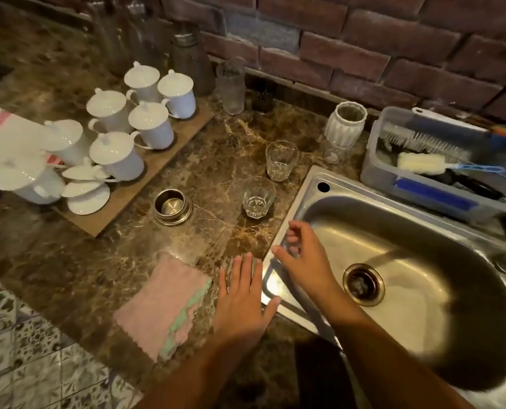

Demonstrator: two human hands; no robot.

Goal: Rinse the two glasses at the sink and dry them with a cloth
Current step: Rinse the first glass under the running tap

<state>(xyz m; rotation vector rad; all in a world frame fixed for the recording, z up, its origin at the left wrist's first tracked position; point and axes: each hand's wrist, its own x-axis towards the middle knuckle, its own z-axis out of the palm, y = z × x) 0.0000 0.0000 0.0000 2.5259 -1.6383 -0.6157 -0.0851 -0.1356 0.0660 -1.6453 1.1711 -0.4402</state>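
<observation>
Two clear faceted glasses stand upright on the brown marble counter left of the steel sink (302, 196): the near glass (258, 197) and the far glass (281, 160). A folded pink cloth with a green edge (163, 305) lies flat near the counter's front. My left hand (241, 302) rests palm down on the counter between the cloth and the sink, fingers spread, holding nothing. My right hand (300, 255) hovers over the sink's left rim, fingers loosely curled and apart, empty, a short way in front of the near glass.
A wooden board (169, 160) carries several white lidded cups at the left. A small steel cup (172, 206) sits beside it. A white ribbed vase (346, 124), a tall glass (231, 87) and a plastic bin of brushes (440, 169) line the brick wall. The drain (363, 284) is open.
</observation>
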